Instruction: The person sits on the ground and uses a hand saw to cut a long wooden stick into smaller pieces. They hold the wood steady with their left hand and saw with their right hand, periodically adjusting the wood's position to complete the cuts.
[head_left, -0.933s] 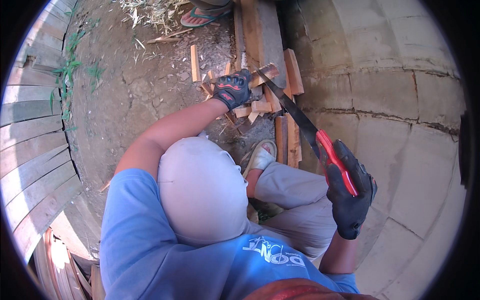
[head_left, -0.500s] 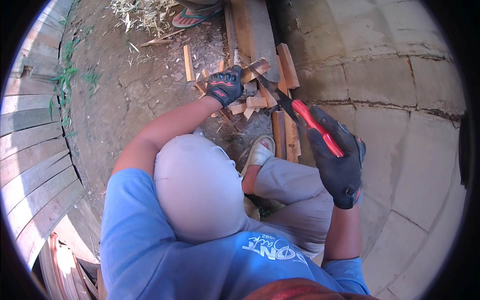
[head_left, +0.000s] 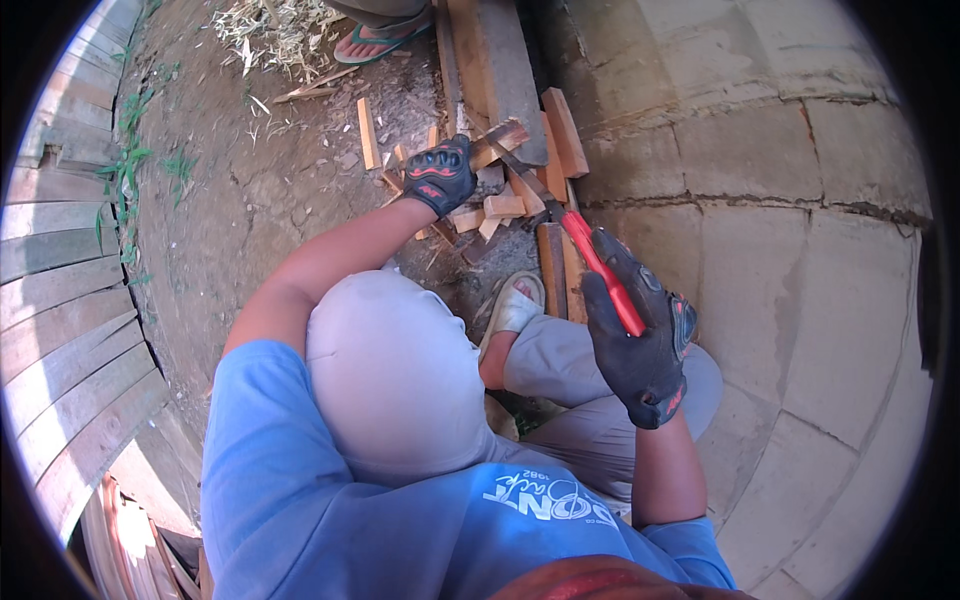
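Observation:
My left hand [head_left: 440, 178], in a black glove with red trim, is closed on a short wood block [head_left: 498, 143] at the near end of a thick wooden beam [head_left: 515, 85]. In my gloved right hand [head_left: 640, 335] is the red handle of a saw [head_left: 590, 250]. Its dark, narrow blade slants up and left to the wood block, across its right end. Whether the teeth are in a cut is too small to tell. Several offcuts [head_left: 503, 207] lie heaped on the ground just below the block.
Wooden lengths [head_left: 565, 130] lie right of the beam, beside concrete slabs [head_left: 760, 280]. Another person's sandalled foot [head_left: 375, 42] stands at the far end, near pale shavings [head_left: 270, 35]. A plank wall [head_left: 75, 310] runs along the left. My bent knees are close below.
My right hand has moved left and slightly nearer to me with the saw, and the handle now points more steeply. My left hand stays on the wood block.

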